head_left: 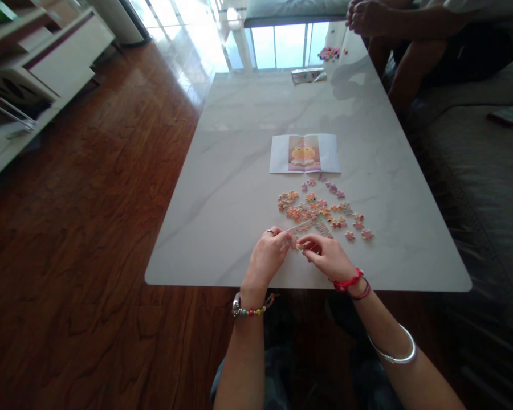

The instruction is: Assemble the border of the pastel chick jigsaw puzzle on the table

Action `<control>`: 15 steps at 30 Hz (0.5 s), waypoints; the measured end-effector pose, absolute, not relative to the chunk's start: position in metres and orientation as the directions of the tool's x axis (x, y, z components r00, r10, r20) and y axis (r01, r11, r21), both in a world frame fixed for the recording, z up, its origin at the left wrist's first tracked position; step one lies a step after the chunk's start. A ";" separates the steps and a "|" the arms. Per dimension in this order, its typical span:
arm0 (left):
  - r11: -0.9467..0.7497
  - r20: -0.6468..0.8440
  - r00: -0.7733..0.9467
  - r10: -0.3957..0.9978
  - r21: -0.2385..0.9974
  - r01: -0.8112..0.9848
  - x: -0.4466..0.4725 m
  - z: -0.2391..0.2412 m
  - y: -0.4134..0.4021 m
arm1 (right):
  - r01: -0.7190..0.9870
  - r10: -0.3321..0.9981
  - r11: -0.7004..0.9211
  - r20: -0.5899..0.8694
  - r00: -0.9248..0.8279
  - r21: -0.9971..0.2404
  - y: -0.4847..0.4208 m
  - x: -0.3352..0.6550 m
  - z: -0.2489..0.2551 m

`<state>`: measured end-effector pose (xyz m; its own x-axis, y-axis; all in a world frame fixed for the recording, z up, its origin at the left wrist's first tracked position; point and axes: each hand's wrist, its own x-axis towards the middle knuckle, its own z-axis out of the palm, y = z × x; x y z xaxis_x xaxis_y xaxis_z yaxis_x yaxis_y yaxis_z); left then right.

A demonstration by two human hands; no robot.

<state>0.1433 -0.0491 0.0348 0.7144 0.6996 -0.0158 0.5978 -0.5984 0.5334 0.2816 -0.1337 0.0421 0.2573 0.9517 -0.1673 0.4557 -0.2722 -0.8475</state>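
Note:
My left hand has its fingers closed on the near left edge of a pale, see-through plastic frame, tilted at the table's near side. Close beside it, my right hand pinches a small yellowish puzzle piece between thumb and fingertips. Part of the frame is hidden behind both hands. Just beyond lie loose puzzle pieces in orange, pink and purple. A creased picture sheet with an orange cartoon figure lies flat behind the pieces.
The glossy white marbled table has its near edge under my wrists. Farther back are a silvery packet and a second pile of colourful pieces. Another person's hands are at the far right, by a grey sofa.

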 end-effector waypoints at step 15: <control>-0.583 -0.007 0.710 0.704 0.565 0.583 0.143 0.034 -0.049 | 0.439 0.879 -0.431 -0.256 0.401 -0.788 -0.130 0.270 0.039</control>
